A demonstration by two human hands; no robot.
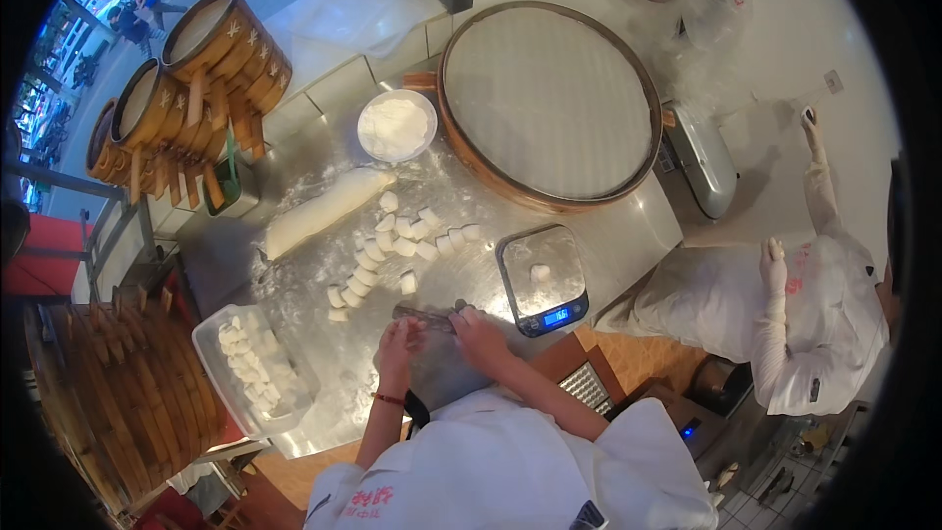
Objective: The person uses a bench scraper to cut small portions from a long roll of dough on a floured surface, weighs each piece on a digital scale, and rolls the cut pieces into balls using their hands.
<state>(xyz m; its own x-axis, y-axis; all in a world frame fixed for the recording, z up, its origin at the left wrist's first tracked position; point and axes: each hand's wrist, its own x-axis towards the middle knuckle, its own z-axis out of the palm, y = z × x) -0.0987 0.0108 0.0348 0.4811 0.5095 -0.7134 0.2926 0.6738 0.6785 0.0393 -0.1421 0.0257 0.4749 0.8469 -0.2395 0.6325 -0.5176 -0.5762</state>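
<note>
My right hand (478,338) grips a dark, narrow bladed tool (421,315) at its right end, low over the steel table (294,294). My left hand (401,346) is at the tool's left end with fingers bent; whether it pinches anything is unclear. Beyond my hands lie several cut dough pieces (405,246) in loose rows, with one piece (408,281) apart and nearer. A thick dough log (327,212) rests diagonally behind them on floured steel. Right of my hands, a digital kitchen scale (526,302) with a lit display carries one small dough piece (540,273).
A clear plastic box (213,372) of dough pieces stands left. Behind are a flour bowl (366,147) and a large lined round steamer (450,129). Handled bamboo steamers (254,62) are stacked at back left, more steamers (125,397) near left. Another person (824,324) in white stands right.
</note>
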